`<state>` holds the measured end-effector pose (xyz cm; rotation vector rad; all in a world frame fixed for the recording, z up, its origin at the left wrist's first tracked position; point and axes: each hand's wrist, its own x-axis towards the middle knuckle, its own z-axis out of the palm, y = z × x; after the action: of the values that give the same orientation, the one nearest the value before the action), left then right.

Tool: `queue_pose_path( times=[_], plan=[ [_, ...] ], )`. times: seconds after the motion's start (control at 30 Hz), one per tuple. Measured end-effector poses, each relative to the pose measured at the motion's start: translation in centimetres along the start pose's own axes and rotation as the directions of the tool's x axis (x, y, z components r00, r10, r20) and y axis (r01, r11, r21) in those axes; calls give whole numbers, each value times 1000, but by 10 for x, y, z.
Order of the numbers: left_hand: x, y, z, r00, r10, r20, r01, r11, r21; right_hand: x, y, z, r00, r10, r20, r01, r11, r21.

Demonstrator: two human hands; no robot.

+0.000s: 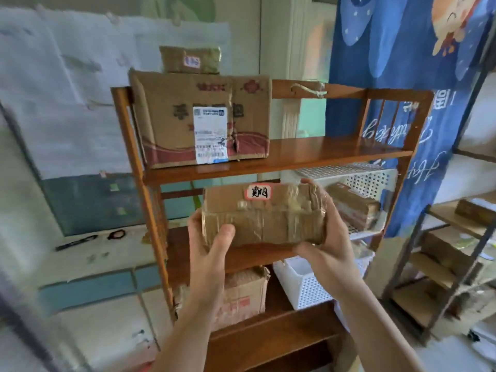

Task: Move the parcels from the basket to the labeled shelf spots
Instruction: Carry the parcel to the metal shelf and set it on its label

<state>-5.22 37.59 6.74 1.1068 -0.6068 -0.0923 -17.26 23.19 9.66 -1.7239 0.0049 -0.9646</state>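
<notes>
I hold a small taped cardboard parcel [264, 216] with a white handwritten label on top, in front of the middle level of a wooden shelf [308, 154]. My left hand [212, 245] grips its left lower corner, and my right hand [326, 237] wraps its right end. A large carton with a shipping label [201, 119] stands on the top shelf at the left, with a smaller labeled parcel [190, 60] on top of it. A white perforated basket [367, 181] on the middle shelf at the right holds another parcel [354, 205].
A carton [241, 296] and a second white basket [306, 285] sit on the lower shelf. The right half of the top shelf is bare. A blue curtain [402, 63] hangs behind; a dark metal rack [451, 251] with boxes stands at the right.
</notes>
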Motion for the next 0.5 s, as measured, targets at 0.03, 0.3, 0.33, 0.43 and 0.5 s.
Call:
queue_pose_path(
  times=[0.03,0.3,0.33,0.43,0.5],
  plan=[
    [-2,17,-17,998,53,-27,-52,998,32,-1,-5,21,1000,-6,7,5,999,43],
    [-40,117,-170,943,314,-115,-301,946,117,-25,-45,194,988,-69,141,32,967,251],
    [-45,127,-190,935,329,-130,-311,940,142,-29,-50,214,984,-69,162,25,964,263],
    [-56,149,-245,933,322,-161,-291,937,192,-44,-65,267,978,-74,197,19,962,271],
    [-62,163,-276,940,312,-136,-279,936,214,-54,-74,299,975,-73,211,12,961,277]
  ],
)
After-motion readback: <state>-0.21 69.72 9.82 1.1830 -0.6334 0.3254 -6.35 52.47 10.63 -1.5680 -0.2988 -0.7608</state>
